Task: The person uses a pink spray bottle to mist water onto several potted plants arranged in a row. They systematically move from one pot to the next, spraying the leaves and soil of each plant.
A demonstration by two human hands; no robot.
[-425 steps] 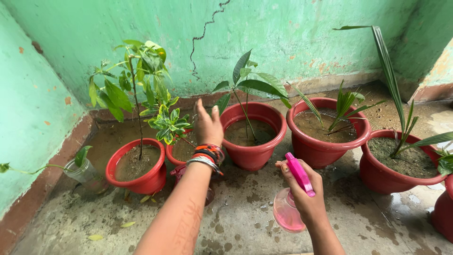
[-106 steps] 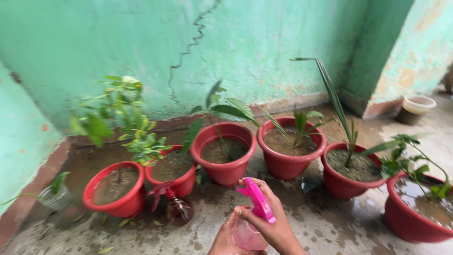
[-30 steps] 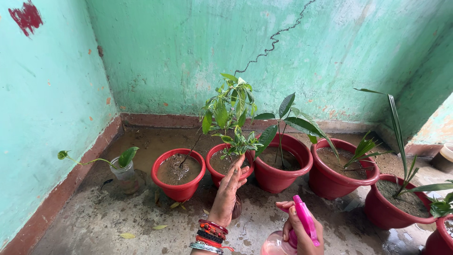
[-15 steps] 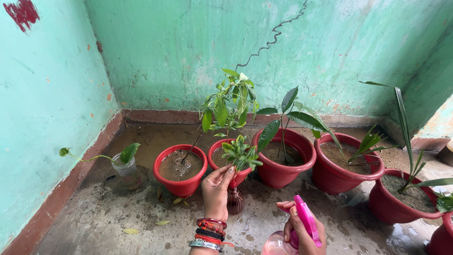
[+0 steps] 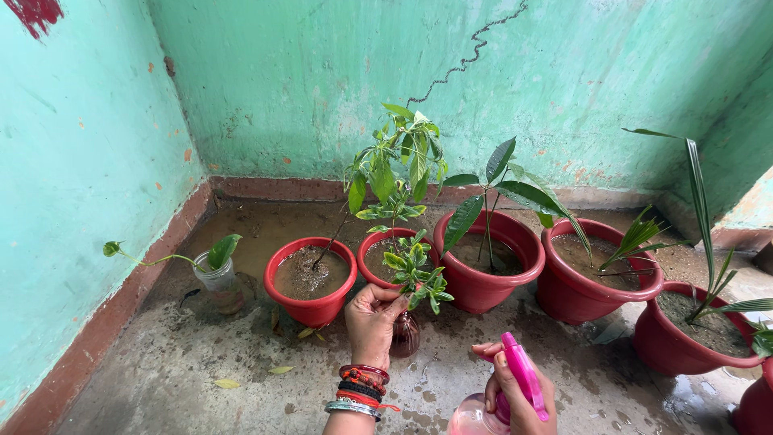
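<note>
Holding the small leafy plant [image 5: 416,278] gently with pinching fingers, the left hand [image 5: 372,324] sits mid-frame. The right hand [image 5: 515,391], low right, grips a pink spray bottle [image 5: 498,395]. Best to aim close and squeeze softly. No labels show; a red paint mark [image 5: 34,11] sits upper left.

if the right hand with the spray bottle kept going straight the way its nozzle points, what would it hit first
Probably the small leafy plant that the left hand touches, in its dark bottle. The right hand aims the pink spray bottle up and left toward it, though depth is unclear.
</note>
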